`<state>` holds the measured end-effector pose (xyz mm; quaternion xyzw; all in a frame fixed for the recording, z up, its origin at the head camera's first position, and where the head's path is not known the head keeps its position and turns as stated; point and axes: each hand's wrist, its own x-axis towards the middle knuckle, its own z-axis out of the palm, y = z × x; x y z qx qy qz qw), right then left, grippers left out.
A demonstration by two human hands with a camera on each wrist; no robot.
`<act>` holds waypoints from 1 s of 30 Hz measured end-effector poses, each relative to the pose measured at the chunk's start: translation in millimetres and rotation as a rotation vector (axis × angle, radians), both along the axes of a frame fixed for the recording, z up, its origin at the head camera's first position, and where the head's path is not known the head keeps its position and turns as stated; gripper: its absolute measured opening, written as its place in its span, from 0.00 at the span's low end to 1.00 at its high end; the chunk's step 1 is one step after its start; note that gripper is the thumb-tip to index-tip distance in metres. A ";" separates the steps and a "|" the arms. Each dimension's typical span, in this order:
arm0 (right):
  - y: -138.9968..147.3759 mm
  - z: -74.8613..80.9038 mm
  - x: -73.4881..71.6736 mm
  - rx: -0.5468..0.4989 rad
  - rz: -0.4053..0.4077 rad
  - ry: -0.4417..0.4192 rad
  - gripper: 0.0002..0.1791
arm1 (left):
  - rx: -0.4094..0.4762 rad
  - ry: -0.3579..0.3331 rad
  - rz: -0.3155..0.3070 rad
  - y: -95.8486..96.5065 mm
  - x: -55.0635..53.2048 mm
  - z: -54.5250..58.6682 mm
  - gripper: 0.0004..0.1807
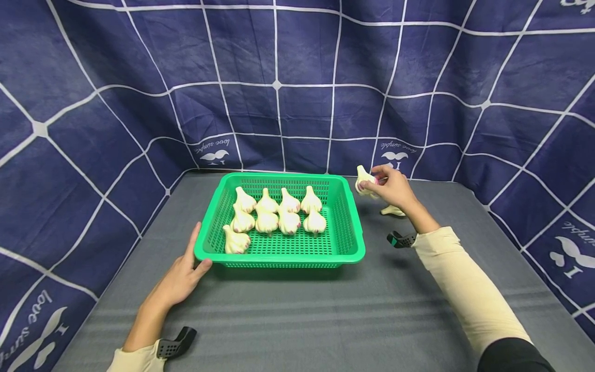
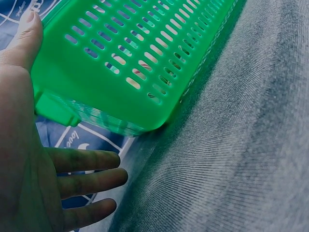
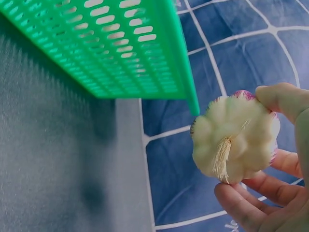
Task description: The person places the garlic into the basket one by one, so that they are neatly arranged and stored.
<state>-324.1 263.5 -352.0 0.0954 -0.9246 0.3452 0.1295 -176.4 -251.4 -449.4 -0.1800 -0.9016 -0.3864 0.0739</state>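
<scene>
A green plastic basket (image 1: 288, 258) holds several white garlic bulbs, lined up in two rows with one more bulb (image 1: 236, 239) at the front left. My left hand (image 1: 178, 279) rests against the basket's left front corner, its thumb on the rim and its other fingers straight along the side. In the air just right of the basket, my right hand (image 1: 392, 187) pinches a garlic bulb (image 1: 365, 182) between thumb and fingers. The right wrist view shows the root end of this held bulb (image 3: 234, 140). Another garlic bulb (image 1: 392, 211) lies on the table beneath the right hand, partly hidden by it.
A grey cloth (image 1: 297, 320) covers the table. Blue curtains (image 1: 302, 108) with white grid lines hang along the back and both sides. Each wrist wears a dark strap-on device, the left one (image 1: 176, 343) low in the head view.
</scene>
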 end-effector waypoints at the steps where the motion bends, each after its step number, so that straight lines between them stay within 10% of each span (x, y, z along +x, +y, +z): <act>1: -1.2 1.2 0.7 -0.002 0.005 0.005 0.32 | 0.001 0.000 0.000 -0.1 0.0 -0.1 0.46; 30: -31.7 15.5 12.2 -0.087 0.129 0.026 0.28 | -0.005 -0.006 0.006 1.0 0.6 1.2 0.46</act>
